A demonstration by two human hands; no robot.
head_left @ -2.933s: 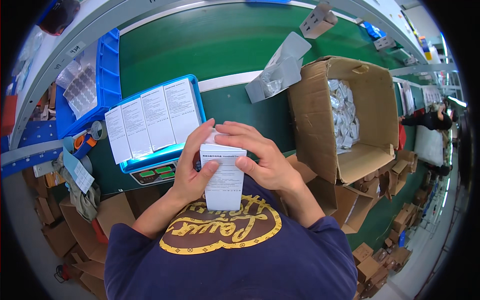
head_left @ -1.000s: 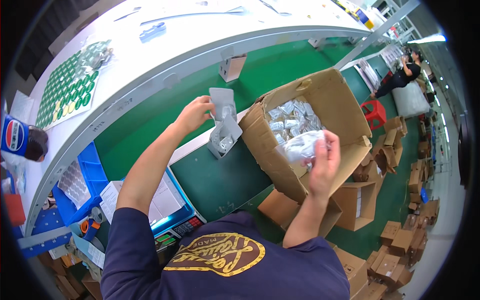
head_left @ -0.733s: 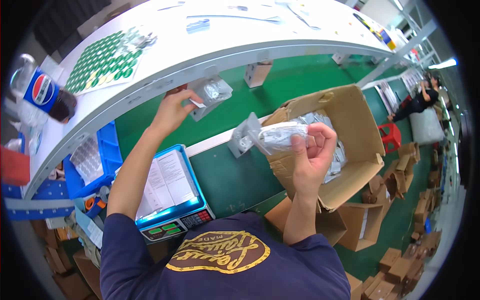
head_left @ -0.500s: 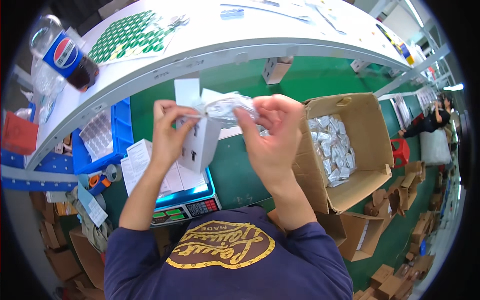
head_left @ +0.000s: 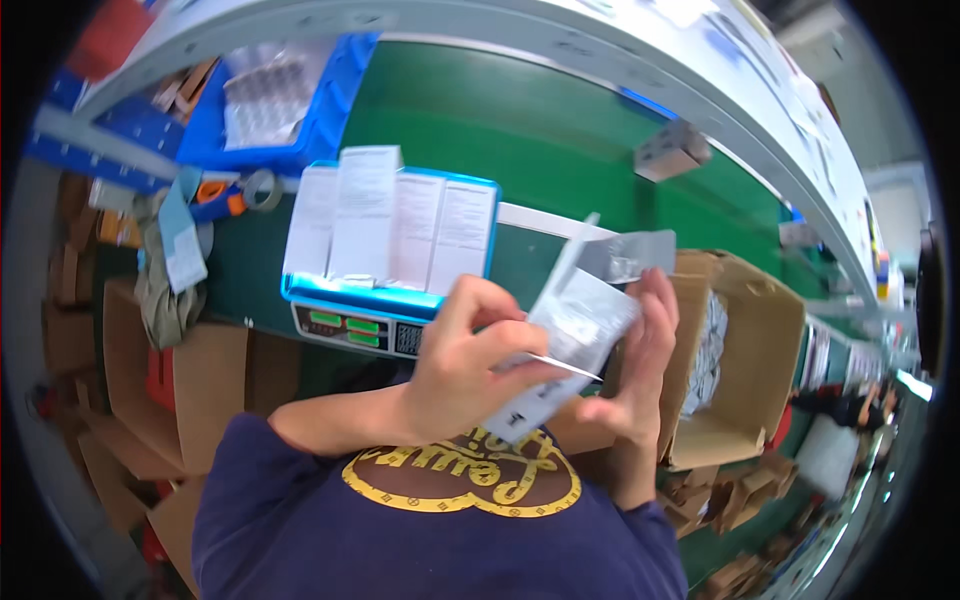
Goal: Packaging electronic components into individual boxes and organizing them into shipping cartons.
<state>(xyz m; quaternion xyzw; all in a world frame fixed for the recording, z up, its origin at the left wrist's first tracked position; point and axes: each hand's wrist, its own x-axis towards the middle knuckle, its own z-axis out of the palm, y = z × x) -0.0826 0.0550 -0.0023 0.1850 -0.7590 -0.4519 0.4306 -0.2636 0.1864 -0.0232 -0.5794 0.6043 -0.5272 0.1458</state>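
A small white carton is tilted in front of my chest, its flaps standing up. My left hand is closed on its left side, with thumb and fingers pinching the wall near the opening. A crinkled clear-and-silver plastic packet shows at the carton's mouth; how deep it sits is hidden. Along the carton's right side is my right hand, thumb and fingers apart, fingertips close to a raised flap. Whether those fingertips touch the flap is blurred.
Several white printed cartons lie on a blue-edged scale. A large cardboard box with silver packets stands right. Behind are a blue bin, another small carton and a white shelf edge.
The view has swung right. My hands and the carton have come closer to my chest, and the carton is tilted. The packet my right hand gripped now sits at the carton's mouth.
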